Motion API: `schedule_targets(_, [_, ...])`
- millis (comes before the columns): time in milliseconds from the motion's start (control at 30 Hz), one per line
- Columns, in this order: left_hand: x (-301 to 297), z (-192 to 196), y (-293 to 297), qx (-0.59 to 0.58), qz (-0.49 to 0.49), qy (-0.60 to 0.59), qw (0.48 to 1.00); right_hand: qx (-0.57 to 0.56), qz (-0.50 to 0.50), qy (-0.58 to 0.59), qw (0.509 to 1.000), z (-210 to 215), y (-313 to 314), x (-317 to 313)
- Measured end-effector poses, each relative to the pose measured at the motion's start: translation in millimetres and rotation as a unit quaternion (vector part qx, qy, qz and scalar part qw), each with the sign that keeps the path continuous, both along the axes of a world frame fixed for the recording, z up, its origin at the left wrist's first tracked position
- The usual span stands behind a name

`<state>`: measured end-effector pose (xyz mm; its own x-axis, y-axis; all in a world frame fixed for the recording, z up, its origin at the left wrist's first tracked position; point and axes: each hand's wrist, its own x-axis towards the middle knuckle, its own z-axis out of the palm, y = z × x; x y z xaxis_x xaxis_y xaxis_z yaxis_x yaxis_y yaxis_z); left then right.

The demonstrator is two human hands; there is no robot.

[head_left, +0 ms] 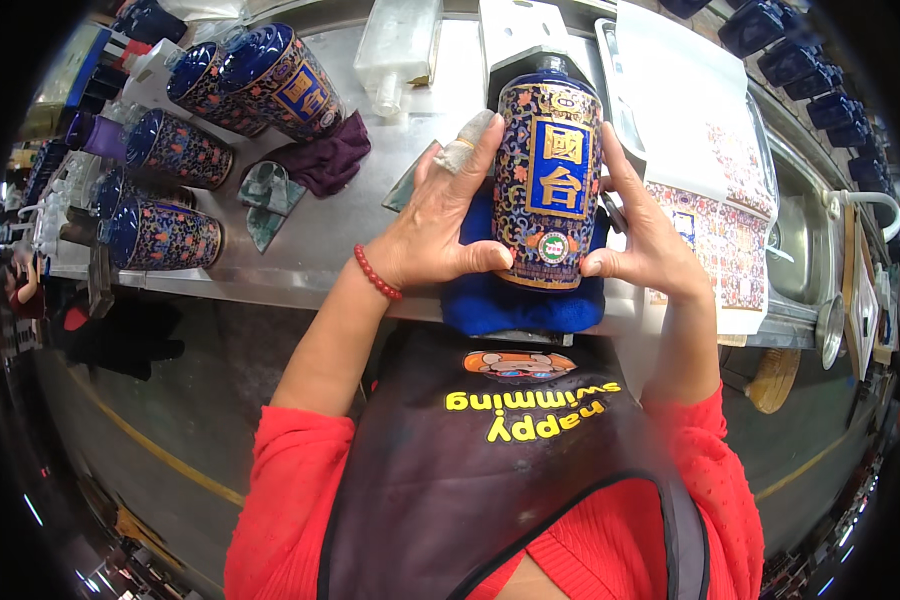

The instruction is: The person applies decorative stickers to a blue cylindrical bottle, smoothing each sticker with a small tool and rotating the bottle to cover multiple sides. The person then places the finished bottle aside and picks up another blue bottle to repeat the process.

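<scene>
A dark blue bottle (518,200) with a flowered pattern and a blue label panel is clasped between my two hands, neck pointing away from me. My left hand (438,222) presses its left side, the thumb near the base; a pale wrap covers one finger. On the opposite side, my right hand (660,238) grips it with fingers along the edge and thumb low down. A small dark object (615,212) shows by the right fingers; its kind is unclear. Underneath the bottle is a folded blue cloth (522,312) at the table's front edge.
Several similar patterned bottles (180,150) stand at the left, by a purple cloth (328,158) and green marbled flat pieces (268,205). A clear block-shaped container (396,50) sits at the back. Patterned printed sheets (720,240) lie right, before a metal sink (798,250).
</scene>
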<state>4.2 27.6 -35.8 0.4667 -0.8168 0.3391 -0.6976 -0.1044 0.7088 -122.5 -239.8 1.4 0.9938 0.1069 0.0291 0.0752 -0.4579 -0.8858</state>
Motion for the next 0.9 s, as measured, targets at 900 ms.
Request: schedule_targets(900, [-47.2, 6.7, 11.0, -0.005, 0.148, -0.150, 0.977, -0.208, 0.051, -0.398, 0.892, 98.7, 62.5, 18.8])
